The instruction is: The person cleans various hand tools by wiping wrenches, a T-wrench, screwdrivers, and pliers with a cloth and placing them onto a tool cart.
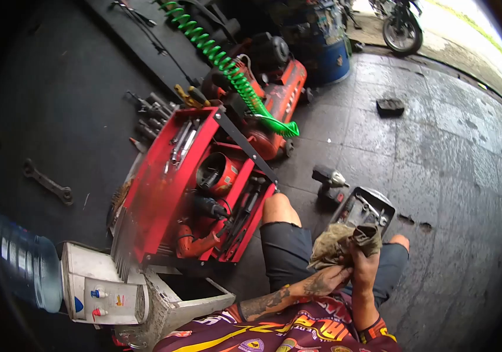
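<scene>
My right hand (365, 265) is raised above my lap, its fingers closed round a dirty beige rag (328, 246). At the top of that grip sits a dark, rounded, hollow-looking end (366, 233); whether it is folded cloth or a part wrapped in it, I cannot tell. My left hand (334, 277) comes in from the left, below the rag, with its fingers closed against the cloth and the right hand. Just beyond the rag, a dark tray (384, 203) on the floor holds wrenches (368, 205). A cordless impact wrench (328, 177) lies beside the tray.
To my left stands a red tool cart (168, 176) with wrenches, a drill (195, 242) and a round red container (218, 174). Behind it are a red air compressor (286, 88) and a green coiled hose (204, 44). A water dispenser (104, 281) is at lower left. A dark block (390, 107) lies on the tiles.
</scene>
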### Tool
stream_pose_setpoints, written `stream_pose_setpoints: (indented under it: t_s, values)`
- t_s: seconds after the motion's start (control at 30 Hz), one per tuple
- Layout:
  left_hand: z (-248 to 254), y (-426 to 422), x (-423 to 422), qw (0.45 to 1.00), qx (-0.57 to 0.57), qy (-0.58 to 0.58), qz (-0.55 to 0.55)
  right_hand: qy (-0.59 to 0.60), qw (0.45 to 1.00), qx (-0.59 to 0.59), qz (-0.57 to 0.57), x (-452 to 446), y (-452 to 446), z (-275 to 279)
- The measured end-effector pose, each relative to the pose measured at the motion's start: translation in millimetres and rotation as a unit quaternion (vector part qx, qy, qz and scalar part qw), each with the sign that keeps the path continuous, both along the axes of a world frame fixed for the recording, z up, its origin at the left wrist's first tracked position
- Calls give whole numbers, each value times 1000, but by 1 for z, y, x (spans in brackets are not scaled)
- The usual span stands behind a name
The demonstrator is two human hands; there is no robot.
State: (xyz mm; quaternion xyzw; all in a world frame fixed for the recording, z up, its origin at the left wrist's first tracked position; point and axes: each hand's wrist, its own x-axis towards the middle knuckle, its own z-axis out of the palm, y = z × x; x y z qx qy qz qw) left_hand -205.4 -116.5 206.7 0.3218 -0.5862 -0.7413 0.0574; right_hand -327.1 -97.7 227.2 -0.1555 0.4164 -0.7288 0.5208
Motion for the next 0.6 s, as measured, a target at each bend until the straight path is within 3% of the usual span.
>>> stream_pose_setpoints:
  t_s: [0.07, 0.13, 0.2, 0.3, 0.37, 0.4, 0.47, 0.5, 0.53, 0.57, 0.6]
  values:
    - [6, 16, -2, 1000, -21, 9, -10, 91, 994, -45, -48, -9, 3, -3]
    - [2, 17, 2, 998, 20, 32, -50, 76, 997, -3, -22, -17, 11, 5]
    - [9, 15, 3, 986, 138, 58, -73, 118, 993, 11, -19, -22, 13, -9]
    - [4, 14, 1, 933, 285, 220, -20, 41, 992, -22, -115, -26, 8, -22]
    - [6, 12, 6, 928, 281, 243, -14, -20, 981, -74, -176, -44, 0, -29]
    - [8, 11, 9, 923, 280, 262, -7, 39, 985, -105, -130, -59, 0, -26]
    - [6, 4, 10, 920, 282, 263, 67, -101, 976, -111, -159, -50, 3, -20]
    - [6, -1, 8, 925, 264, 258, 89, -68, 988, -133, -49, -46, 15, -38]
    - [6, -7, 5, 929, 247, 252, 108, -77, 995, -36, -54, -25, 15, -42]
    - [4, -11, 2, 956, 169, 215, 106, 218, 975, 22, 36, -14, 24, -64]
    - [-1, -16, 1, 970, 120, 189, 92, 130, 989, 4, 68, 5, 19, -65]
